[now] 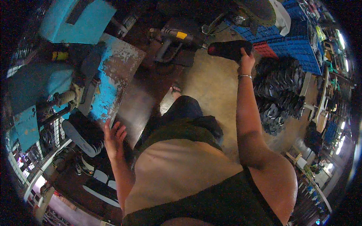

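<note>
My right hand (247,60) reaches out ahead and grips a black shoe upper (226,49) by one end, its other end with a reddish spot pointing left. That end is close to the nozzle of a dark heat gun (175,39) with a yellow label. At the left, my left hand (114,137) is raised with its fingers apart and nothing in it. Beside it lies a stack of shoe soles (81,139), dark with a pale grey edge. Just beyond its fingertips is the worn blue metal plate (109,86) of a machine.
A large heap of black shoe parts (279,86) covers the floor at right. Blue crates (301,41) stand behind it. A blue machine housing (79,22) rises at far left. More soles (102,194) lie on a dark surface at lower left.
</note>
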Tool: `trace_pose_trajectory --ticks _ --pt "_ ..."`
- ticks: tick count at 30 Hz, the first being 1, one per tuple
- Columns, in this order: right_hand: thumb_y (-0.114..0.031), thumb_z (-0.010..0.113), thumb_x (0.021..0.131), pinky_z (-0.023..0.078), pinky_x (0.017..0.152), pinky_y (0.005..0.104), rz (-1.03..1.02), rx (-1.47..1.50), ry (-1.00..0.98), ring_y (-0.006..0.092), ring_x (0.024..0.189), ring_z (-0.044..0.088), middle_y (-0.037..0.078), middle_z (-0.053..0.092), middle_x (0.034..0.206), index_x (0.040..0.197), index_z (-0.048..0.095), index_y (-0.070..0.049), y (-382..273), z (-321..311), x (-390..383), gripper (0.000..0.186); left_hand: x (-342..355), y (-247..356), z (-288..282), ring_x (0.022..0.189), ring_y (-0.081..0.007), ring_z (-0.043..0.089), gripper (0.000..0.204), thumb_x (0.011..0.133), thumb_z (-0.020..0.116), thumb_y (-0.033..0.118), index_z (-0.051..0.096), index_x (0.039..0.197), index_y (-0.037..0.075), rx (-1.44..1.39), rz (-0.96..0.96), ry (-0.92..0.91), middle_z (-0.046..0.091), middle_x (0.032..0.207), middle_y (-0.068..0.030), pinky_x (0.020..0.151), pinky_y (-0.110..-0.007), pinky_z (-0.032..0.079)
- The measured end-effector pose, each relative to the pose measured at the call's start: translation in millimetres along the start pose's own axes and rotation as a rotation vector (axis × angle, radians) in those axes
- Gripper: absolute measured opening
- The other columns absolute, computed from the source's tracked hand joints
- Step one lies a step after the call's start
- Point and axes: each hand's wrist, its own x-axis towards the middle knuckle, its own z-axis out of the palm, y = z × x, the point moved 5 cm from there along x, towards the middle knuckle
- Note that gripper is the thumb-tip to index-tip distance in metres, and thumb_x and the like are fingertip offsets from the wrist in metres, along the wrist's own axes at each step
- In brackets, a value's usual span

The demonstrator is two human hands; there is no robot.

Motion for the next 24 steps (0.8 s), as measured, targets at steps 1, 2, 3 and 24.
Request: trace_pose_trajectory --ticks 1,2,3,24 --pt "-0.019 0.084 0.092 0.058 0.068 0.0334 -0.042 -0.068 0.027 0.0182 0.087 0.074 0.010 0.077 0.110 0.122 0.072 0.001 0.9 6.7 -2.0 0.038 2.1 0.9 4.5 0.109 -0.0253 0.068 0.071 0.107 0.058 0.060 0.042 0.161 0.017 -0.004 0.002 -0.023 0.060 0.135 -0.0151 0.093 -0.039 0.054" --pt "-0.021 0.084 0.092 0.058 0.070 0.0339 -0.043 -0.103 0.045 0.0189 0.087 0.073 0.010 0.077 0.110 0.122 0.072 0.001 6.1 15.0 -3.5 0.039 3.8 2.7 9.4 0.109 -0.0250 0.068 0.071 0.106 0.059 0.060 0.043 0.161 0.016 -0.013 0.012 -0.047 0.060 0.135 -0.0152 0.093 -0.039 0.054" --pt "-0.022 0.084 0.091 0.058 0.072 0.0344 -0.092 -0.188 0.078 0.0197 0.087 0.073 0.011 0.077 0.109 0.122 0.072 0.001 10.3 22.9 -3.9 0.041 5.6 5.5 14.5 0.109 -0.0246 0.068 0.071 0.106 0.059 0.059 0.043 0.161 0.016 -0.022 0.022 -0.070 0.060 0.135 -0.0153 0.093 -0.038 0.054" --pt "-0.025 0.077 0.097 0.053 0.105 0.0445 -0.640 -0.155 -0.377 0.0349 0.114 0.069 0.023 0.073 0.130 0.139 0.068 -0.001 -153.8 82.2 -143.7 0.049 230.0 159.5 81.1 0.157 -0.0489 0.029 0.087 0.085 0.085 0.034 0.044 0.161 0.031 1.461 0.963 0.260 0.029 0.170 -0.0297 0.126 -0.070 0.019"
